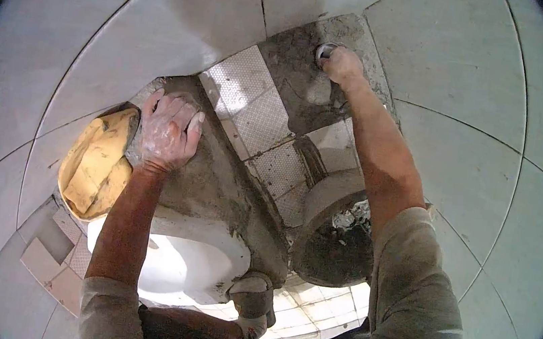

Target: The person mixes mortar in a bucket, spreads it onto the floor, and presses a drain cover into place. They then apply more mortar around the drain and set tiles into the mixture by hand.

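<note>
The person's right hand (343,67) has its fingertips closed on a round piece (322,54), grey mortar (290,87) around them. The left hand's (169,131) chalky fingers rest on a rough ledge (212,179), a crumpled yellow container (96,165) just beside them. Patterned tiles (254,118) lie between both hands' fingers.

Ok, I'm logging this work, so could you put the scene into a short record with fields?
Left hand: palm down on the grey ledge, beside the yellow bag
Right hand: fingers on a small round piece at the cement patch
Bucket: lumpy material inside
White bowl: partly behind the left forearm
Floor: patterned tiles beside the patch
Unclear: what the round piece is
</note>
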Available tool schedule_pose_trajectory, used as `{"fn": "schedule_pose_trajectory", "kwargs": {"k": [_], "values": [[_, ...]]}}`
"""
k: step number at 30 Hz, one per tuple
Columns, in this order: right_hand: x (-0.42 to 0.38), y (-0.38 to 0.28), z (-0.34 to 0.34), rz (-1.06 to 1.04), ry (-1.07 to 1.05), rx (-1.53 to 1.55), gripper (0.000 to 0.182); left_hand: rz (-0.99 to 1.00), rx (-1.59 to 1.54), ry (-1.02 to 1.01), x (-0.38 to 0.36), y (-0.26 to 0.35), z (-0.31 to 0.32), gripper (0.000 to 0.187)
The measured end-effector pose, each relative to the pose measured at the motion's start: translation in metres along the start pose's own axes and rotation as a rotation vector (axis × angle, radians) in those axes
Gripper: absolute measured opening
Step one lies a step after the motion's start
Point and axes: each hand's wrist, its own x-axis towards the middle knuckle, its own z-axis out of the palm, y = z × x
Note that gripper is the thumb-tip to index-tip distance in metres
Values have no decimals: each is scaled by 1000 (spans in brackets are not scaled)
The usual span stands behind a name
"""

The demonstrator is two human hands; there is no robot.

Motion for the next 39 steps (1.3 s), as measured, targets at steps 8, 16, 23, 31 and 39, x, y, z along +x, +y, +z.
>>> {"fn": "schedule_pose_trajectory", "kwargs": {"k": [8, 16, 23, 31, 39], "values": [[-2, -4, 0, 39, -14, 6, 28, -28, -19, -87, -2, -1, 0, 17], [1, 0, 8, 27, 36, -9, 26, -16, 21, -48, -1, -1, 2, 20], [5, 1, 11, 35, 26, 4, 27, -21, 23, -41, 0, 0, 3, 20], [3, -1, 12, 40, 48, 15, 26, -23, 16, -79, -1, 0, 1, 19], [-3, 0, 11, 54, 56, 16, 26, -11, 28, -72, -1, 0, 1, 19]]}}
